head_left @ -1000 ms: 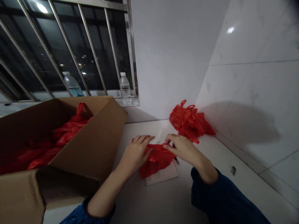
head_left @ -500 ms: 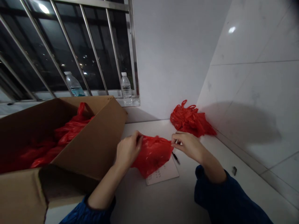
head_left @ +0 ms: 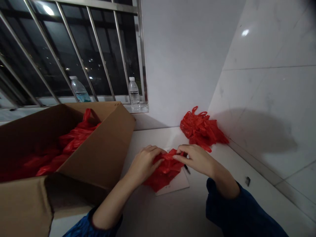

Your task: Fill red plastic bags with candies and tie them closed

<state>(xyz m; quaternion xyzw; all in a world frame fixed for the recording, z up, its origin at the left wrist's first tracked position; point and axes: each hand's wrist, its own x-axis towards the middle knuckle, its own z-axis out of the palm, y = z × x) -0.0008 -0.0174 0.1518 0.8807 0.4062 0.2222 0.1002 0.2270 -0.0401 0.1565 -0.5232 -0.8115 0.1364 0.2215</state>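
Observation:
A red plastic bag (head_left: pixel 164 176) hangs bunched between my hands, over a white notebook (head_left: pixel 181 182) on the table. My left hand (head_left: pixel 148 162) is closed on the bag's left side, thumb and fingers pinching its upper part. On the other side my right hand (head_left: pixel 194 157) pinches the bag's top right edge between thumb and fingers. A black pen (head_left: pixel 187 169) lies just below my right hand, partly hidden. The notebook is largely covered by the bag.
At left stands an open cardboard box (head_left: pixel 108 141) with red bags (head_left: pixel 79 135) inside. A heap of red plastic bags (head_left: pixel 201 128) lies against the back wall. Two water bottles (head_left: pixel 134 93) stand on the sill by the barred window. A small dark object (head_left: pixel 247 181) lies at right.
My hands have come closer together, gathering the top of the red bag that was stretched between them. The bag is now more crumpled.

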